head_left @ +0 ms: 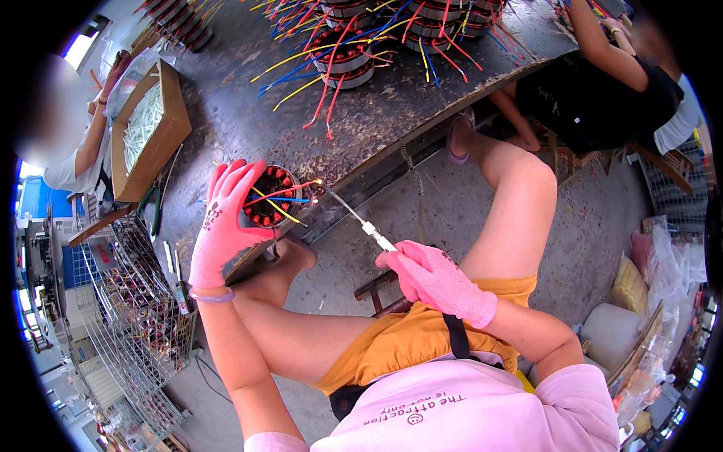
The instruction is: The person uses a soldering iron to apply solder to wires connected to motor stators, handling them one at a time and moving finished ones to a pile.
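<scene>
My left hand, in a pink glove, is wrapped round the left side of a wound motor stator at the table's near edge. Red, yellow and blue leads stick out of the stator to the right. My right hand, also gloved in pink, grips a slim tool with a white handle and a thin metal tip. That tip points up and left at the lead ends, where small orange glows show. I cannot tell whether it touches them.
More stators with coloured leads stand stacked on the worn dark table. A cardboard box of thin white tubes is at the left. One person sits at the right, another at the far left. Wire racks stand below left.
</scene>
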